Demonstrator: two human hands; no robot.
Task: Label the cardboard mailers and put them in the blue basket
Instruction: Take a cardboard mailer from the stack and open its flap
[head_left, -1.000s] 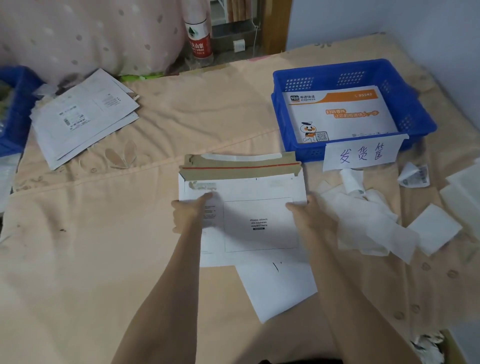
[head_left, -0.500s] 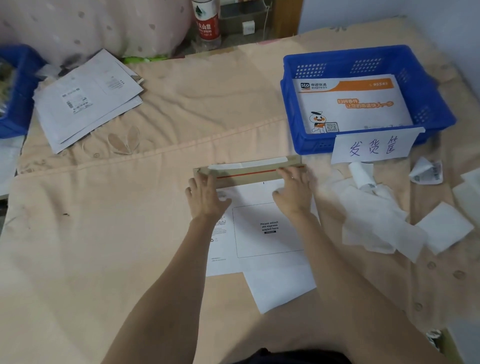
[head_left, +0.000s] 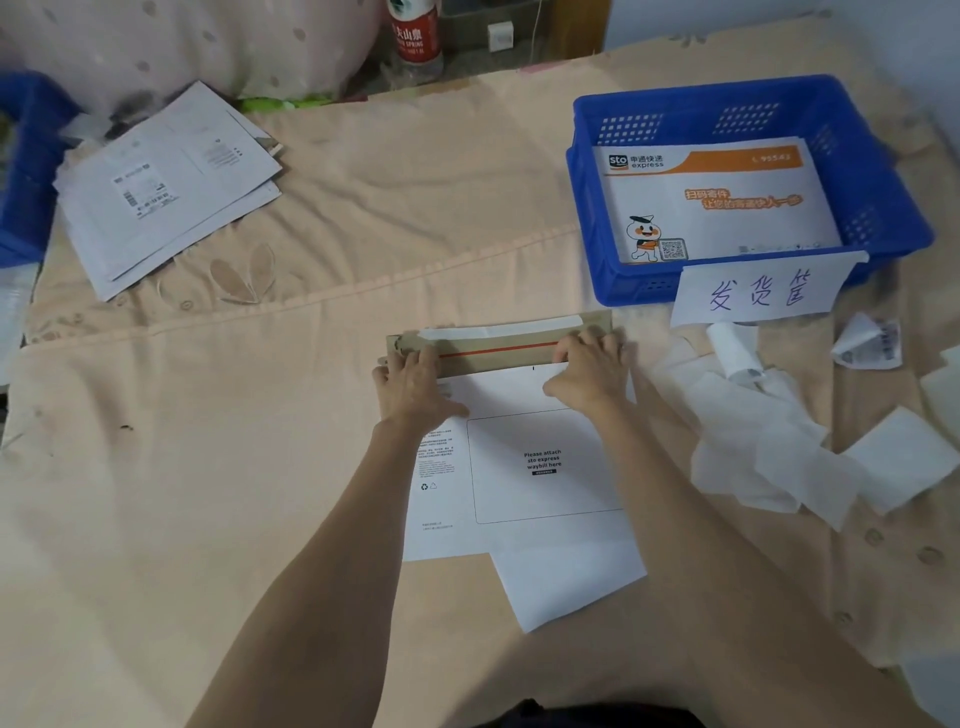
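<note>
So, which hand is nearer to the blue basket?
The right hand. It rests on the mailer's flap at its right end, just below and left of the blue basket. The left hand rests at the flap's left end, farther away.

Bed (head_left: 260, 467): mailer (head_left: 519, 467), blue basket (head_left: 587, 218), paper scraps (head_left: 779, 457).

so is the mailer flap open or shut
Open. The brown flap lies unfolded beyond the white mailer, its red strip showing; left hand and right hand rest at its crease.
</note>
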